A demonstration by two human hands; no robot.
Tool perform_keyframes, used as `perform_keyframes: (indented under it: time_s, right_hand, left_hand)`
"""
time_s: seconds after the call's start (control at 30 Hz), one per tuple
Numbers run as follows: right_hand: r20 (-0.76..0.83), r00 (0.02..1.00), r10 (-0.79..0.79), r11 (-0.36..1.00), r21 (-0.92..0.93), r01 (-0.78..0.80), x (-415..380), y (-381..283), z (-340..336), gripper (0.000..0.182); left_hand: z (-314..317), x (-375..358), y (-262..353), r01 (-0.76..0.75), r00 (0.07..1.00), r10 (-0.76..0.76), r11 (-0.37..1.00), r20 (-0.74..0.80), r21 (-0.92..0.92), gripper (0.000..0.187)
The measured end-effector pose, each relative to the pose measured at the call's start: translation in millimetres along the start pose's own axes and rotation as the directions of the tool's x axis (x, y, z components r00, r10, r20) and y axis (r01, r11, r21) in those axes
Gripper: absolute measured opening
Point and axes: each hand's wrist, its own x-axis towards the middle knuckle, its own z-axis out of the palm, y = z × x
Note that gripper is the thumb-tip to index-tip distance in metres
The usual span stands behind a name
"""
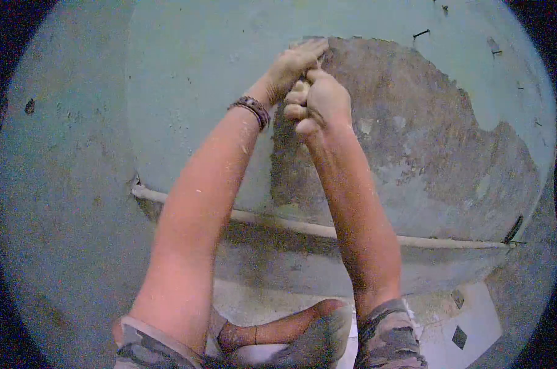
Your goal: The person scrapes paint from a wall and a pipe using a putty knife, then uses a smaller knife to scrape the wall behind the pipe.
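My left hand [296, 66] is stretched out against the wall, fingers together and pointing right, at the upper left edge of a bare brown patch [414, 123]. Just below it, my right hand [327, 101] is closed in a fist around a pale, cream-coloured handle [303, 86]. Only a small piece of that handle shows; its working end is hidden behind my hands. The two hands touch or nearly touch. Pale green paint [198, 80] covers the wall around the patch, whose border is ragged.
A pale pipe [303, 226] runs across the wall's lower part, below my hands. Nails [421, 32] stick out at the upper right. My bent leg [272, 332] is at the bottom, near white floor tiles [475, 317] with dark diamonds.
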Motion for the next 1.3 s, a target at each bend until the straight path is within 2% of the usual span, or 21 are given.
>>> perform_keyframes:
  time_s: [0.03, 0.07, 0.13, 0.17, 0.27, 0.3, 0.33, 0.4, 0.47, 0.53, 0.57, 0.6, 0.67, 0.73, 0.8, 0.87, 0.97, 1.0, 1.07, 1.2, 1.3]
  right_hand:
    - [-0.035, 0.999, -0.007, 0.997, -0.073, 0.004, -2.2, -0.9, 3.2, 0.010]
    - [-0.045, 0.999, 0.011, 0.997, -0.074, -0.014, -8.2, 1.5, -1.1, 0.010]
    - [-0.043, 0.997, -0.059, 0.976, -0.212, 0.049, -15.2, 1.5, -5.1, 0.012]
    - [-0.043, 0.998, -0.049, 0.984, -0.175, 0.041, -1.3, 5.3, -7.2, 0.011]
    - [-0.013, 0.998, -0.054, 0.989, -0.138, 0.052, 6.3, 5.1, -5.7, 0.011]
    - [-0.010, 0.998, -0.063, 0.992, -0.109, 0.061, -0.1, 1.7, -9.7, 0.013]
    - [-0.009, 0.998, -0.062, 0.993, -0.106, 0.060, -1.6, 0.3, -11.5, 0.013]
    - [0.003, 1.000, -0.025, 0.997, -0.076, 0.025, -0.4, 0.5, -19.0, 0.014]
    - [-0.001, 0.998, -0.059, 0.991, -0.124, 0.059, 4.0, -3.5, -8.7, 0.014]
    - [-0.055, 0.998, -0.035, 0.989, -0.146, 0.027, -5.3, -7.2, -8.1, 0.014]
    - [0.076, 0.996, -0.051, 0.999, -0.009, 0.051, 3.9, -1.6, -25.1, 0.013]
    - [0.085, 0.995, -0.059, 0.998, -0.003, 0.059, 8.7, -2.6, -28.1, 0.013]
    - [0.005, 0.999, -0.043, 0.988, -0.146, 0.043, 1.3, -4.9, -22.4, 0.011]
    - [0.020, 0.996, -0.088, 0.945, -0.315, 0.090, -5.6, -7.4, -14.8, 0.011]
    - [0.038, 0.998, -0.048, 0.988, -0.144, 0.053, -11.8, -9.1, -15.6, 0.013]
    - [-0.052, 0.998, -0.047, 0.993, -0.115, 0.041, -29.4, -6.1, -7.9, 0.013]
    - [-0.011, 0.998, -0.067, 0.959, -0.278, 0.062, -20.7, 0.0, -11.5, 0.011]
    - [-0.011, 0.998, -0.066, 0.959, -0.277, 0.060, -21.3, -1.6, -13.7, 0.011]
    - [-0.022, 0.998, -0.060, 0.986, -0.155, 0.056, -39.8, -1.4, -7.4, 0.011]
    - [-0.017, 0.998, -0.058, 0.978, -0.203, 0.053, -18.0, 5.1, -15.6, 0.010]
    - [-0.061, 0.996, -0.060, 0.979, -0.198, 0.046, -32.0, 4.7, -8.1, 0.011]
  left_hand:
    - [-6.3, 24.2, -33.0, -0.437, 0.893, 0.451, 0.868, -0.003, 0.236, 0.027]
    - [-2.6, 15.3, -43.6, -0.420, 0.901, 0.433, 0.877, -0.009, 0.233, 0.027]
    - [-2.0, 10.3, -49.8, -0.639, 0.716, 0.682, 0.552, 0.152, 0.535, 0.027]
    - [-1.0, 14.4, -54.7, -0.648, 0.695, 0.717, 0.593, 0.054, 0.479, 0.023]
    - [-15.8, 16.0, -36.6, -0.606, 0.699, 0.689, 0.426, 0.194, 0.672, 0.022]
    - [-16.6, 13.0, -27.9, -0.600, 0.753, 0.570, 0.388, 0.329, 0.700, 0.021]
    - [-15.7, 10.1, -29.3, -0.600, 0.753, 0.568, 0.387, 0.331, 0.701, 0.021]
    - [-4.4, 6.6, -40.6, -0.567, 0.807, 0.543, 0.608, 0.230, 0.555, 0.036]
    - [-6.2, 20.9, -36.5, -0.504, 0.789, 0.592, 0.473, 0.163, 0.723, 0.037]
    - [-15.3, 23.8, -36.2, -0.632, 0.726, 0.589, 0.367, 0.355, 0.683, 0.032]
    - [-3.8, 21.1, -40.3, -0.533, 0.819, 0.483, 0.443, 0.309, 0.721, 0.022]
    - [-0.4, 20.7, -40.9, -0.538, 0.814, 0.487, 0.430, 0.316, 0.725, 0.022]
    - [3.7, 12.1, -38.1, -0.620, 0.666, 0.715, 0.373, 0.211, 0.691, 0.011]
    - [-4.0, 13.4, -22.2, -0.599, 0.657, 0.709, 0.285, 0.256, 0.748, 0.011]
    - [-0.4, 2.7, -12.4, -0.569, 0.768, 0.594, 0.461, 0.240, 0.681, 0.010]
    - [3.4, -1.5, -20.4, -0.601, 0.753, 0.638, 0.565, 0.163, 0.564, 0.010]
    - [-6.0, -0.3, -19.6, -0.620, 0.644, 0.697, 0.236, 0.314, 0.748, 0.016]
    - [-4.5, -1.1, -19.4, -0.620, 0.646, 0.695, 0.236, 0.315, 0.748, 0.016]
    - [1.5, -16.7, -16.9, -0.620, 0.748, 0.633, 0.557, 0.201, 0.553, 0.017]
    - [-1.9, -4.7, -34.9, -0.589, 0.696, 0.680, 0.359, 0.229, 0.724, 0.020]
    - [1.0, -10.0, -35.8, -0.621, 0.681, 0.709, 0.427, 0.182, 0.658, 0.016]
